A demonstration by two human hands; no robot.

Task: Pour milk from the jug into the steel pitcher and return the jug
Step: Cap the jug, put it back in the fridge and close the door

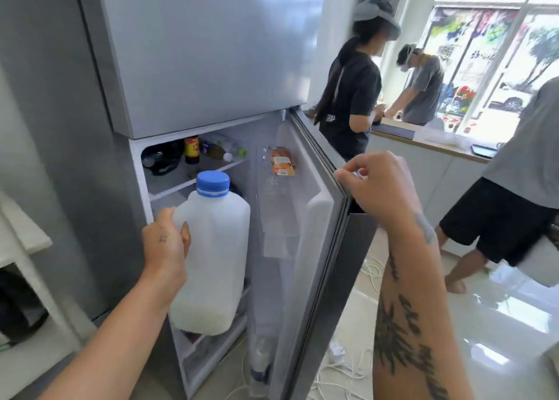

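Slippage looks the likeliest trouble: the left hand (165, 245) has its fingers curled round the handle side of the jug (217, 248), which hangs unsupported before the open fridge (136, 157), so a loose hold could drop it; the door (308, 233) could swing into it, since the right hand (381, 184) only grips the door's top edge. Jug sits in the left hand's hold, left of and lower than the right hand; blue cap (212, 184) on, little milk inside.
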